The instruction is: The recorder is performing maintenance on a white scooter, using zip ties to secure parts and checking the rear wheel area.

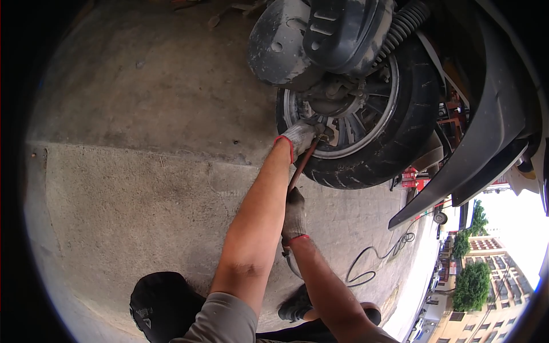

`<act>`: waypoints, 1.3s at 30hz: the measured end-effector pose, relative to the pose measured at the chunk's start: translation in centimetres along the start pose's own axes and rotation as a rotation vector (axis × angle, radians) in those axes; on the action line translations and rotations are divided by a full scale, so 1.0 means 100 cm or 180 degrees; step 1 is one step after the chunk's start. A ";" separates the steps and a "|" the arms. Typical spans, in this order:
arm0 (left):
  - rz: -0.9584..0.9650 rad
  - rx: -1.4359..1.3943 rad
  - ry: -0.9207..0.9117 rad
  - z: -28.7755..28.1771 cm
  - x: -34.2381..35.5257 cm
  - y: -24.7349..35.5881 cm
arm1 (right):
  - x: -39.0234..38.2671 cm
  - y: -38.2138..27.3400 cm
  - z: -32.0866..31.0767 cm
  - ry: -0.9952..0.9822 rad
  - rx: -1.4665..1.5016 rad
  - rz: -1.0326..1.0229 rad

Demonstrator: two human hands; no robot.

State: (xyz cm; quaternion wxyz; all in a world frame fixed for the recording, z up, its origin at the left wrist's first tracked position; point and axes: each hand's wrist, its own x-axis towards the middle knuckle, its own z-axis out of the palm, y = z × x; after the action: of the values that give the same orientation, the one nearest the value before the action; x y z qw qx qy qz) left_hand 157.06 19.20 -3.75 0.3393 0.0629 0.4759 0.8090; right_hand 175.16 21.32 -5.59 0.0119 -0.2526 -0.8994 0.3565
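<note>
A scooter's wheel [366, 128] with a black tyre and grey spoked rim stands ahead. My left hand [304, 137], in a pale knitted glove with a red cuff, reaches into the rim's near side. Its fingers close around the upper end of a reddish-brown tube [303, 166], beside a small brassy part. Lower down, my right hand [294, 216], gloved alike, wraps around the tube's lower end, where a dark fitting shows. From below that hand a short hose [293, 264] curves away. The exact tool inside the right hand is hidden.
Above the wheel hangs the dark engine casing [343, 34] with a ribbed duct [403, 28]. A dark body panel [474, 131] juts out at the right. A black hose [366, 251] loops over the concrete floor [131, 200]. Beyond are a street, trees and a building [492, 286].
</note>
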 end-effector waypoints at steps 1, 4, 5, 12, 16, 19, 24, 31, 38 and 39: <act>0.0002 -0.0002 -0.0010 0.001 0.000 0.001 | 0.000 0.000 -0.001 0.0009 -0.0004 0.0001; -0.0006 -0.0031 -0.0095 0.001 0.006 -0.002 | -0.001 -0.002 -0.003 -0.0015 0.0074 -0.0060; -0.0023 -0.0122 -0.0126 0.001 0.010 -0.005 | -0.001 -0.004 -0.004 -0.0017 -0.0013 -0.0074; 0.0148 -0.0327 -0.0117 -0.004 0.020 -0.017 | 0.000 -0.001 0.000 -0.0026 -0.0097 -0.0015; -0.0001 -0.0186 -0.0007 0.003 0.016 -0.011 | 0.007 0.018 0.002 0.0032 0.0193 -0.0070; 0.0213 -0.0291 -0.0030 -0.007 0.022 -0.024 | 0.003 0.015 0.011 -0.0012 0.0479 0.0027; 0.0067 -0.0224 -0.0066 0.002 0.008 -0.005 | 0.004 0.013 0.006 0.0019 0.0668 0.0000; 0.0058 -0.0259 -0.0061 -0.003 0.008 -0.009 | -0.002 -0.006 -0.003 -0.0019 -0.0259 0.0144; 0.0152 -0.0233 -0.0198 0.003 0.016 -0.009 | 0.004 0.011 -0.002 0.0056 0.0115 -0.0020; 0.0134 -0.0221 -0.0176 -0.003 0.020 -0.016 | 0.001 0.006 0.004 0.0053 0.0226 0.0014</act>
State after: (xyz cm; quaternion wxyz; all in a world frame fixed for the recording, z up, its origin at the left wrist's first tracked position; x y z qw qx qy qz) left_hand 156.24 20.73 -5.63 0.3372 0.0834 0.4365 0.8299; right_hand 175.33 21.51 -6.28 0.0275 -0.2570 -0.8855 0.3861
